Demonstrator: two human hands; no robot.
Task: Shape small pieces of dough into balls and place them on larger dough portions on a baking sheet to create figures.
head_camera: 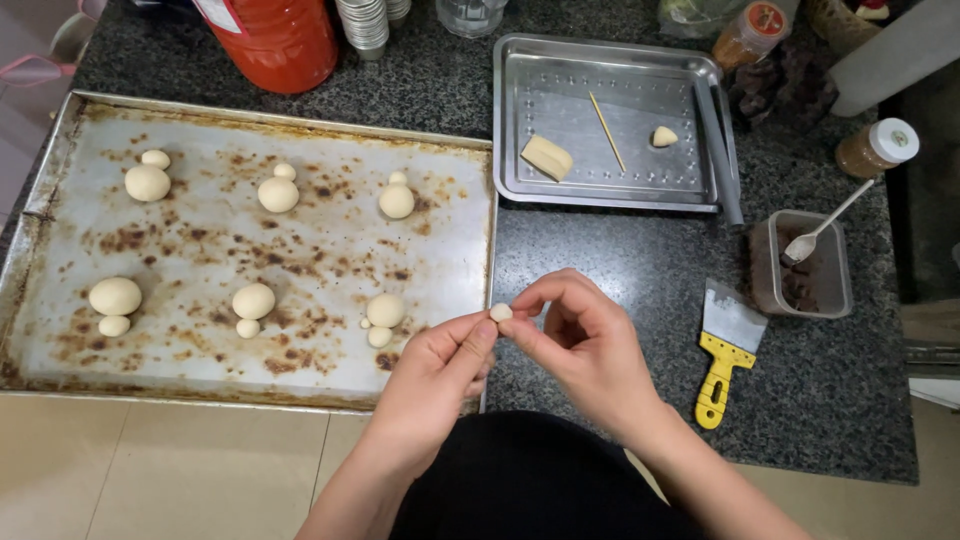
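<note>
Grip: both hands (520, 345) pinch dough bit (501, 312) | between fingertips | beside baking tray (470, 150)

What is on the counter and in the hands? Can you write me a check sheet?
Surface: dark speckled stone counter.
Job's things: tiny dough bit pinched between both hands; stained baking tray with six dough pairs, each a big ball touching a small one.
Clutter: steel tray holding a dough block, thin stick and dough lump; yellow-handled scraper; tub of brown filling with spoon; red jug; jars.
Hands: left hand and right hand, fingertips on the dough bit.
Cables: nothing seen.
Surroundings: pale tiled floor.
</note>
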